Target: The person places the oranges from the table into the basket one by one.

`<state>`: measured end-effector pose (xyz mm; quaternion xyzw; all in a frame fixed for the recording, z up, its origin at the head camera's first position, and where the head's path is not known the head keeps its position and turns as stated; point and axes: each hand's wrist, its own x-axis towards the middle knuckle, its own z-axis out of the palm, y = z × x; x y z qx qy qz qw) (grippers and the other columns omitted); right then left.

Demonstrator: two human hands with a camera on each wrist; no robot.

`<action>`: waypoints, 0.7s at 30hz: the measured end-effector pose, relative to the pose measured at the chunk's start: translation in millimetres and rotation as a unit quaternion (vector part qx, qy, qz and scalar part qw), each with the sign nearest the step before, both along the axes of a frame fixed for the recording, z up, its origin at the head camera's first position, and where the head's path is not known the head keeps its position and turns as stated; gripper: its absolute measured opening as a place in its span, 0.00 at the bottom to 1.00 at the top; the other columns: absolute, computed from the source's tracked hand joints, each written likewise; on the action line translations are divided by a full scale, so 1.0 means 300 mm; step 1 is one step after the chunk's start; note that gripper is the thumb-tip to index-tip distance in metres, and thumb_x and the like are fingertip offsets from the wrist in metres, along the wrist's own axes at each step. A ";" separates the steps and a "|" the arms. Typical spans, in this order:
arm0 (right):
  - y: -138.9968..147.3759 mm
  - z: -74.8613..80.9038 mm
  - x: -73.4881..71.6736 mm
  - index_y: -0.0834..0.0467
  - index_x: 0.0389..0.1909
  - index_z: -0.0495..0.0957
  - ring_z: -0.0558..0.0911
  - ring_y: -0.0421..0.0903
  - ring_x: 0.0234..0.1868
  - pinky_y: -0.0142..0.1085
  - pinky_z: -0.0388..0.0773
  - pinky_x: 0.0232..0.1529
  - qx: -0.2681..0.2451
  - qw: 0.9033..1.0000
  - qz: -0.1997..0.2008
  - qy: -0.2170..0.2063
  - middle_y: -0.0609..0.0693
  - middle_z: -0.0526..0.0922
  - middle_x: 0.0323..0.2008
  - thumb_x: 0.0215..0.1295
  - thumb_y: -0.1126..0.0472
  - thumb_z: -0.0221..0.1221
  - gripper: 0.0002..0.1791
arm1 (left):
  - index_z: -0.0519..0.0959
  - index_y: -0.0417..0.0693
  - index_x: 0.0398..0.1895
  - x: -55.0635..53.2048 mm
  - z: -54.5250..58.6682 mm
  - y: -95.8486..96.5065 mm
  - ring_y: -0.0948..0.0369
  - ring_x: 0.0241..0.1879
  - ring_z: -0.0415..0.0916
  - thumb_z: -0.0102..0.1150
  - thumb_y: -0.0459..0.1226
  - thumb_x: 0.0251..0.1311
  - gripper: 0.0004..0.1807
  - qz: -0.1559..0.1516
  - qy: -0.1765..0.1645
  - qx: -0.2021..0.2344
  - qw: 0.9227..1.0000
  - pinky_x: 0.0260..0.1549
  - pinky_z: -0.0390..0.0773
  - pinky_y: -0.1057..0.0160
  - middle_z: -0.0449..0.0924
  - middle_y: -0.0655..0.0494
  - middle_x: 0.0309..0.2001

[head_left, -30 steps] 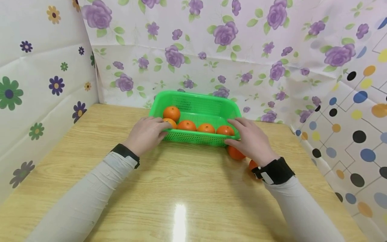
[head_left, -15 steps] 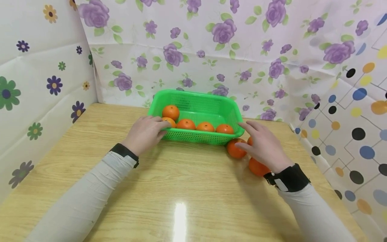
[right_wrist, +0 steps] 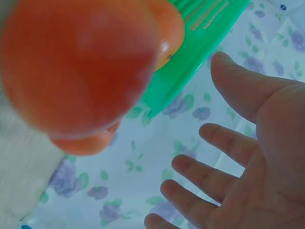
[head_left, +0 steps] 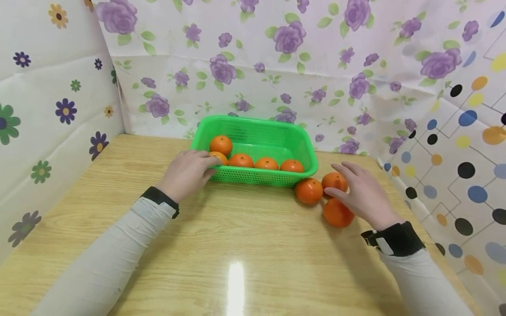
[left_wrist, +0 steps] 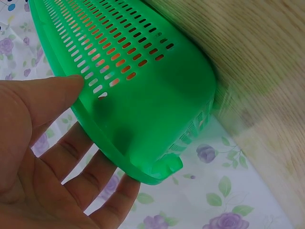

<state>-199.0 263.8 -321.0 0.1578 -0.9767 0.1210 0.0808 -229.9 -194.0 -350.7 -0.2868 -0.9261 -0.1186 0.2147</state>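
My left hand grips the near left rim of a green perforated plastic basket. In the left wrist view the thumb lies at the rim, with the fingers curling over on its other side. Several tangerines sit in the basket, mostly along its near wall; one is partly hidden by my left fingers. Outside its near right corner, three tangerines lie on the table: one by the corner, one behind, one nearest me. My right hand hovers over their right side, fingers spread and holding nothing.
The basket stands toward the back of a wood-grain table, near a flowered cloth backdrop. Patterned sheets also hang at the left and, with dots, at the right.
My right hand has left the basket's right rim and moved right and toward me, uncovering the three loose tangerines. My left hand keeps its grip on the basket.
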 end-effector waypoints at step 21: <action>0.091 -0.032 -0.144 0.62 0.80 0.70 0.68 0.76 0.75 0.74 0.65 0.73 0.019 0.997 0.003 -0.079 0.72 0.69 0.77 0.75 0.50 0.72 0.40 | 0.90 0.48 0.56 -0.004 -0.001 0.000 0.43 0.44 0.85 0.78 0.34 0.67 0.15 0.002 0.004 -0.006 1.000 0.50 0.83 0.41 0.90 0.47 0.49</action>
